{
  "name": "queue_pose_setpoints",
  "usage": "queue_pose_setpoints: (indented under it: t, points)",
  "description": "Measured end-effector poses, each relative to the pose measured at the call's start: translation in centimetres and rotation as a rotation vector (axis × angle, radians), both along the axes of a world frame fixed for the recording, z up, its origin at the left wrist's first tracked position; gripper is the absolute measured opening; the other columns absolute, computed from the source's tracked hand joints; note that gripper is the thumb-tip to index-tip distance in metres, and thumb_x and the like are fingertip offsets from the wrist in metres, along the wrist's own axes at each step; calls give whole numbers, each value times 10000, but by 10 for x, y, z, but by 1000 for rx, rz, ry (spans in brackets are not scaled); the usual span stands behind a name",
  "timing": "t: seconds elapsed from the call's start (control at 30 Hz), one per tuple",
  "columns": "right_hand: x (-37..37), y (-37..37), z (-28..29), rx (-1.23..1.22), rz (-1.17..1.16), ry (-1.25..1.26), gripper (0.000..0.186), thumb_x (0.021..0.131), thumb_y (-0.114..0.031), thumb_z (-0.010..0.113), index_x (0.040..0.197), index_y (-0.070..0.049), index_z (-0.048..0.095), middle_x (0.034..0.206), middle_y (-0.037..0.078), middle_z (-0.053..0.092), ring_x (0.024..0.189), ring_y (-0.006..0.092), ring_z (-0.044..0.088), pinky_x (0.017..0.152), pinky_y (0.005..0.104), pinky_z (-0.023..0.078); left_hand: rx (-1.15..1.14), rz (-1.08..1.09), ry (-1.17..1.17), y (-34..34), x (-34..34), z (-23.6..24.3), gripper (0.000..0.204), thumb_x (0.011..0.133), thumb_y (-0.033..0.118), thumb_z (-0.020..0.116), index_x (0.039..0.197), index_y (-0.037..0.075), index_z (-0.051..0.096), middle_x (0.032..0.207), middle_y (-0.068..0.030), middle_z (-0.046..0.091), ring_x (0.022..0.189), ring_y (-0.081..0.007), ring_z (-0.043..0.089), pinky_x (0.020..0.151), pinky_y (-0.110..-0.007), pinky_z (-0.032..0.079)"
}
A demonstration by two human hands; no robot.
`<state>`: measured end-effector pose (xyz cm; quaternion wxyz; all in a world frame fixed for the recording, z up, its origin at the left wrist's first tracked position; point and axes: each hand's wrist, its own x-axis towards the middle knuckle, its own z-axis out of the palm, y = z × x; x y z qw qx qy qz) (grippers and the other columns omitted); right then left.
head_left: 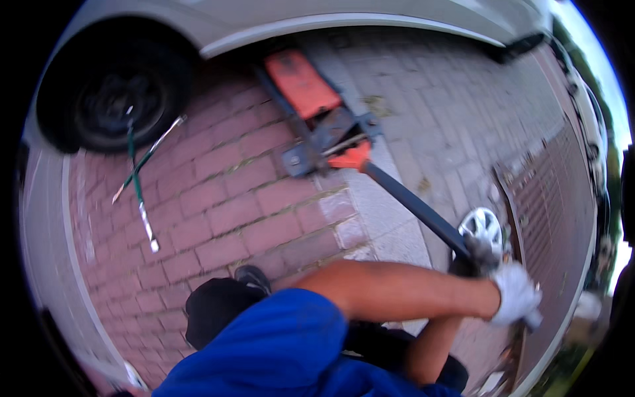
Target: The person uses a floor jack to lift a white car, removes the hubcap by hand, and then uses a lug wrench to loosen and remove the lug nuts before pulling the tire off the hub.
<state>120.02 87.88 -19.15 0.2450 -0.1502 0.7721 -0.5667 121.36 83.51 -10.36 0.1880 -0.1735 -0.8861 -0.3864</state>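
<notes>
My left hand (512,291), in a white glove, grips the long black handle (417,208) of a red floor jack (301,83) near its end, my left forearm crossing in front of me. My right hand (481,251), in a greyer glove, is closed round the handle higher up, its wrist hidden behind the left arm. The jack lies at the car's side (357,13), its front near the lower body edge. A green and chrome cross wrench (137,182) is at the black wheel (99,99), one end in front of the hub; whether it is fitted there I cannot tell.
A silver wheel cover (486,221) lies right of the handle. A brown ribbed metal panel (549,218) with a raised edge is at the right, with parked cars (592,132) beyond. Red brick paving (231,218) meets grey paving under the jack. My dark shoe (253,278) shows below.
</notes>
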Motion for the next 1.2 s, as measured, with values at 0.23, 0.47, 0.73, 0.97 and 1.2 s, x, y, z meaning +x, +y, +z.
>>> queue_pose_setpoints:
  t: [0.23, 0.47, 0.73, 0.97, 1.2]
  points:
    - [68, 106, -31, 626, 68, -87, 169, 851, -41, 635, 1003, 23, 670, 954, 167, 690, 938, 280, 659, 871, 370, 500, 91, -183, -14, 83, -4, -116, 277, 699, 239, 718, 915, 67, 734, 851, -156, 737, 856, -316, 734, 732, -444, 570]
    - [63, 70, 89, 570, 263, 952, 196, 845, 3, 625, 1034, 46, 655, 1049, 159, 652, 946, 267, 638, 876, 351, 494, 306, 256, -28, -5, -8, -120, 251, 811, 236, 618, 908, 18, 695, 855, -171, 681, 720, -307, 693, 628, -455, 541]
    - [-6, -50, 99, 1470, 1095, 821, 667, 798, -234, 732, 1334, 19, 426, 1069, 256, 615, 904, 442, 646, 775, 507, 524, 315, 779, 112, -143, 46, -249, 100, 729, 204, 635, 769, 116, 659, 738, -66, 623, 736, -273, 645, 696, -425, 497]
    - [8, -111, 94, 1922, 1068, 786, 409, 832, -235, 628, 1148, -7, 502, 918, 286, 668, 855, 483, 660, 784, 544, 518, 340, 810, -272, -210, 97, -264, 319, 945, 405, 456, 879, 270, 738, 830, -64, 713, 887, -246, 676, 849, -420, 432]
    - [24, -146, 101, 2133, 935, 841, 446, 806, -315, 700, 1073, 12, 557, 873, 201, 695, 774, 334, 721, 742, 432, 571, 587, 874, -161, -196, 97, -274, 500, 986, 406, 390, 873, 100, 768, 909, -118, 746, 937, -254, 695, 925, -424, 417]
